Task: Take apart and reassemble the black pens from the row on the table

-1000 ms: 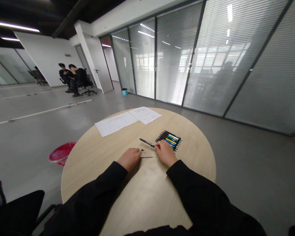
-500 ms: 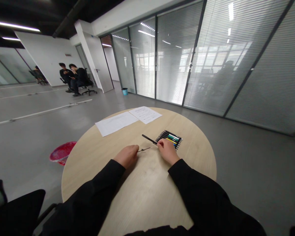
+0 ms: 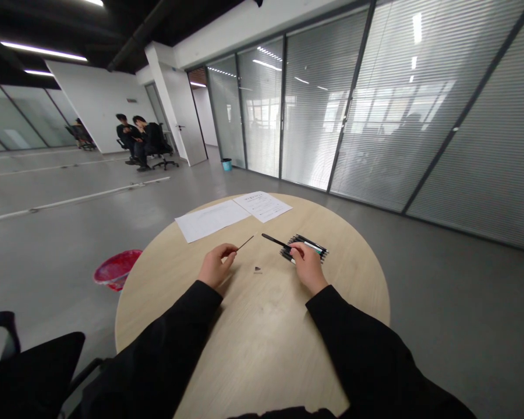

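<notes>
My left hand [image 3: 217, 265] is closed, pinching the end of a thin dark pen refill [image 3: 245, 242] that points up and to the right above the table. Between the fingers of my right hand [image 3: 308, 265] is a black pen barrel [image 3: 274, 240], its far end pointing left towards the refill. On the tabletop between my hands lie a small dark cone-shaped piece [image 3: 257, 269] and a tiny thin part just below it, too small to make out. A row of several pens [image 3: 310, 241], mostly black, lies behind my right hand, which hides some of them.
Two printed paper sheets [image 3: 213, 220] lie at the far side of the round wooden table [image 3: 262, 349]. A red basin [image 3: 117, 269] stands on the floor to the left, near a black chair [image 3: 39, 366]. Two people sit farther back by a white wall.
My left hand has drawn back slightly and tilted the refill upward. The small dark piece, formerly near the refill's line, now shows alone on the table. My right hand still grips the barrel.
</notes>
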Available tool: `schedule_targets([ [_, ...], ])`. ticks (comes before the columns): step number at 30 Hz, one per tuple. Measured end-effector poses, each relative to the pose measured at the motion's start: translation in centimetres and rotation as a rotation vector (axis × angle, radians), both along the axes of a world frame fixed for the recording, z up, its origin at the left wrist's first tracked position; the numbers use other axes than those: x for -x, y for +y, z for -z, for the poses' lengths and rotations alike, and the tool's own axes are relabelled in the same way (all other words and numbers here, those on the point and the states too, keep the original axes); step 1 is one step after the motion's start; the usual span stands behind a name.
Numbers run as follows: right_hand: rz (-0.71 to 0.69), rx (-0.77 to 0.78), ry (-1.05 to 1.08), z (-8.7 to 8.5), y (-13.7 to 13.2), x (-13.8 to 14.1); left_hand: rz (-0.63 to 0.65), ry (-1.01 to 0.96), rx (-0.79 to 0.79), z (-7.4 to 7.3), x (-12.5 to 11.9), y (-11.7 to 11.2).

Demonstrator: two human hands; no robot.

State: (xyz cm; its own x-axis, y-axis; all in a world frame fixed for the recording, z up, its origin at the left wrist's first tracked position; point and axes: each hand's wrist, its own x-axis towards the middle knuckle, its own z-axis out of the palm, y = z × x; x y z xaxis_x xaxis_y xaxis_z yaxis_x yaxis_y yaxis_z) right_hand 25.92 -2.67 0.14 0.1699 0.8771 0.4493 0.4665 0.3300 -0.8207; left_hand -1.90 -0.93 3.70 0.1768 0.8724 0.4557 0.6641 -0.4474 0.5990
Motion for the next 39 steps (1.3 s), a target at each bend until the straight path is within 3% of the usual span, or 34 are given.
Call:
schedule_targets([
  [13,-0.027,-0.058,0.074,0.2,0.3,-0.1,0.013,0.038,-0.01,0.4,0.0,0.2],
  [21,-0.023,-0.074,0.067,0.7,0.6,-0.2,0.03,-0.034,-0.043,0.8,0.4,0.5],
  [27,-0.043,-0.07,-0.007,0.2,0.4,-0.3,-0.022,-0.091,-0.08,1.0,1.0,1.1],
  [32,-0.082,-0.03,-0.005,0.0,0.1,0.1,0.039,-0.261,0.032,1.2,0.6,1.3],
  [39,-0.255,0.036,-0.059,0.2,-0.6,1.4,0.159,-0.478,0.196,1.9,-1.1,0.5],
])
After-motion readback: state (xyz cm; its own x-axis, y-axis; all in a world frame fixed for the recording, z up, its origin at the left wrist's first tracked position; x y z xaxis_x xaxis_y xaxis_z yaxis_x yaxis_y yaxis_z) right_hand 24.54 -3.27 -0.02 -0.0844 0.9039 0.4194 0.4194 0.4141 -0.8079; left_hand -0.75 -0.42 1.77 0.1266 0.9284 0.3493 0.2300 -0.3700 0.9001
